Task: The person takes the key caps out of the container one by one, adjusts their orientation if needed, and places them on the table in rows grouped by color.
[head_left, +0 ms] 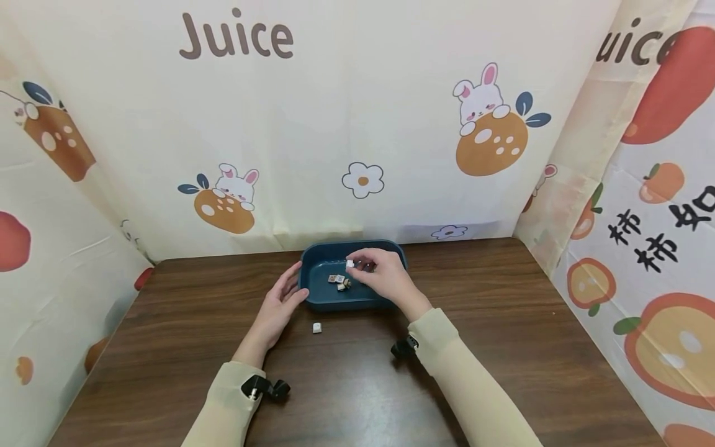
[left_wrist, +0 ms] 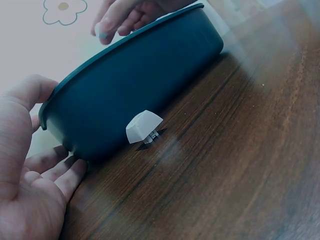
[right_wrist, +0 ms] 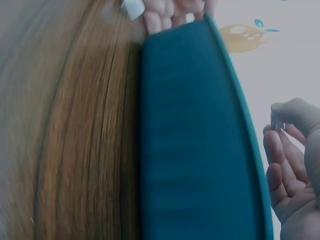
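A dark teal tray (head_left: 349, 305) stands on the table with several small keycaps (head_left: 339, 282) inside, some white and some brownish. My left hand (head_left: 279, 303) rests against its left end, fingers extended along the wall and rim. Over the right part of the tray, my right hand (head_left: 380, 273) pinches a white keycap (head_left: 350, 264) between thumb and fingertips, above the rim. Another white keycap (left_wrist: 143, 126) lies on the table just in front of the tray, its stem visible from the side in the left wrist view.
The brown wooden table (head_left: 486, 347) reaches back to a hanging cloth (head_left: 313, 124) printed with rabbits and fruit, right behind the tray. More printed cloth hangs along the left and right sides. Each sleeve carries a small black camera mount (head_left: 265, 388).
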`<action>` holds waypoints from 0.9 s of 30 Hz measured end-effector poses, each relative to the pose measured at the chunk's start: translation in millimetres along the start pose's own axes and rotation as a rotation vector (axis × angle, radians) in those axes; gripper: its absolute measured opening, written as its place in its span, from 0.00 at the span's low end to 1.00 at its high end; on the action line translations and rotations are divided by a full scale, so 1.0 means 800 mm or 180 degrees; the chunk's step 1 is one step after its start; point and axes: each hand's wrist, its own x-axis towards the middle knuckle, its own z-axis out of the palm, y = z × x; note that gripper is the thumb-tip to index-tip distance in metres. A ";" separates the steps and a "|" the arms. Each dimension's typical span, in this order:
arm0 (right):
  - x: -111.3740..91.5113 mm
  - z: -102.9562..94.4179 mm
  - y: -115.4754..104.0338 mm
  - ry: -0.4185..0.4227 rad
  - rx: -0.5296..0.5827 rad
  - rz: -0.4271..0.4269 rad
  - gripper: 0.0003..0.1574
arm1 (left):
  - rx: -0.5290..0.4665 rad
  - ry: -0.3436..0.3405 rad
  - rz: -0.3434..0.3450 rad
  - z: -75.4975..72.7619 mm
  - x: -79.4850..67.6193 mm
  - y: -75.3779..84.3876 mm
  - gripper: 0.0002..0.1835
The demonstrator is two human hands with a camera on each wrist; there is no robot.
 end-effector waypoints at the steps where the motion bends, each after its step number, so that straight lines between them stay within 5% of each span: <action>1: -0.003 0.000 -0.002 0.0054 0.0044 0.0031 0.13 | -0.0011 -0.0006 -0.0002 0.000 0.000 0.000 0.35; 8: -0.011 -0.002 -0.016 0.0292 0.0382 0.0282 0.10 | -0.0015 -0.0004 -0.0036 0.002 0.001 -0.001 0.35; 27: -0.036 -0.005 -0.010 0.0105 0.0652 0.0319 0.12 | 0.0057 0.0005 -0.0040 0.001 0.001 0.000 0.35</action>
